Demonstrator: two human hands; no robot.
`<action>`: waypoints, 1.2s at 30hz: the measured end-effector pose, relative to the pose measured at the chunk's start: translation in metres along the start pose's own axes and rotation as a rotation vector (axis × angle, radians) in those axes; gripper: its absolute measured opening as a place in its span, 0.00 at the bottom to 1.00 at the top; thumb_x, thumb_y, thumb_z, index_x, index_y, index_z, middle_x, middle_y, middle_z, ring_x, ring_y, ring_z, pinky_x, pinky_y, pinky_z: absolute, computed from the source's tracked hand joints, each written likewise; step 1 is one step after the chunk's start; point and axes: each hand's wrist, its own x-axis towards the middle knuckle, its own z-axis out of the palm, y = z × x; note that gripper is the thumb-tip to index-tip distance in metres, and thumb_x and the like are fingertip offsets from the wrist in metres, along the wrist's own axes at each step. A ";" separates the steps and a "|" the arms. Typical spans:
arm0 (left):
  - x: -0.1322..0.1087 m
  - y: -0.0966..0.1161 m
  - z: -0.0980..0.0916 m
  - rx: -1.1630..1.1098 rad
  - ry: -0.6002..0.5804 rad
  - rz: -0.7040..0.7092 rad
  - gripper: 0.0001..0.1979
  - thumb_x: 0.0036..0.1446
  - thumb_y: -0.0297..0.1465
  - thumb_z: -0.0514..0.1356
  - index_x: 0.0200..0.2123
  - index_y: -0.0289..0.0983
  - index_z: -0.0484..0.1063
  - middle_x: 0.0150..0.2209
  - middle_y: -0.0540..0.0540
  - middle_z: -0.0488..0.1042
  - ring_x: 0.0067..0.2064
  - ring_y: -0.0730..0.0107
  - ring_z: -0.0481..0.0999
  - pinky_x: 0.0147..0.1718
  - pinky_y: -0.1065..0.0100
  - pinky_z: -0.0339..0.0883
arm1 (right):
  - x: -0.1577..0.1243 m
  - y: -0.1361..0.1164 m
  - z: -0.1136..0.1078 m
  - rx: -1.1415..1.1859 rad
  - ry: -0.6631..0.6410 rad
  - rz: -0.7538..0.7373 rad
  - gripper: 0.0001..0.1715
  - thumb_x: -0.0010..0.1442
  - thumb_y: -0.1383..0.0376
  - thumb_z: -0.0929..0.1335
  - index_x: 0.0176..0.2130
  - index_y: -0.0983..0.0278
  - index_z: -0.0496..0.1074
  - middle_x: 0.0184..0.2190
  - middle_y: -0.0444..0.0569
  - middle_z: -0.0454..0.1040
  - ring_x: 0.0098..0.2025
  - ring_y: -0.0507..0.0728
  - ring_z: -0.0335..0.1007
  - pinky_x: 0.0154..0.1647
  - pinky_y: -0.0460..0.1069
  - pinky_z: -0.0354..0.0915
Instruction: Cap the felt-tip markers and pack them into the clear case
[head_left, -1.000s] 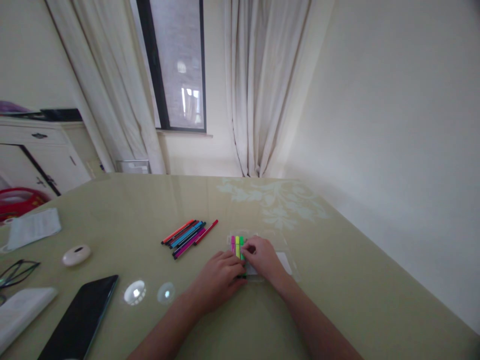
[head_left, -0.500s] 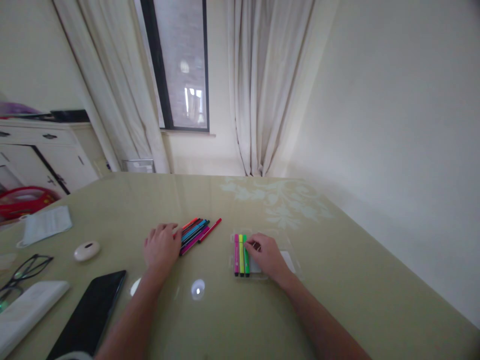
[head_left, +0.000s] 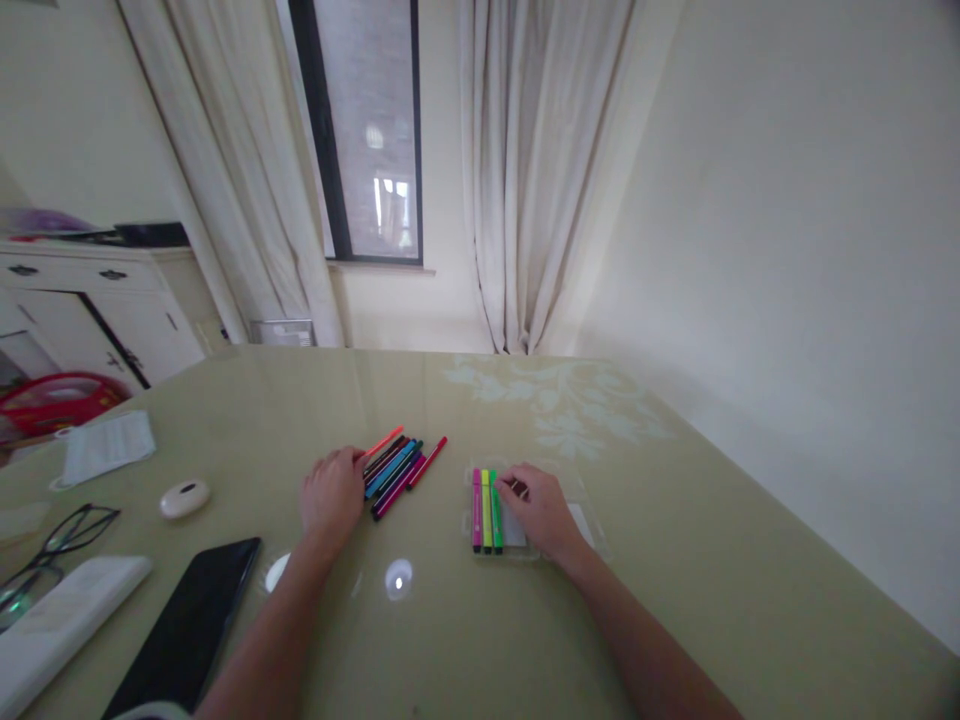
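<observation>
Left of the middle, the left hand (head_left: 331,500), almost closed, pinches an orange pen (head_left: 385,440). Lower middle, a green pen (head_left: 497,522) lies in a clear box (head_left: 517,556); the right hand (head_left: 541,508), fingers bent, touches that pen; can't tell if it grips.

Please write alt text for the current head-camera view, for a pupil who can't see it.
A person's left hand grips an orange pen beside a loose pile of coloured pens. The right hand reaches to a green pen, which lies beside yellow and pink pens in a clear plastic case on a shiny table.
</observation>
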 end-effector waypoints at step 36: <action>-0.099 0.098 0.032 -0.412 0.019 0.894 0.19 0.63 0.23 0.58 0.55 0.43 0.76 0.48 0.41 0.79 0.47 0.57 0.80 0.46 0.57 0.79 | 0.006 -0.001 -0.001 0.808 0.060 0.429 0.26 0.52 0.48 0.77 0.45 0.61 0.80 0.36 0.50 0.83 0.35 0.57 0.79 0.32 0.47 0.63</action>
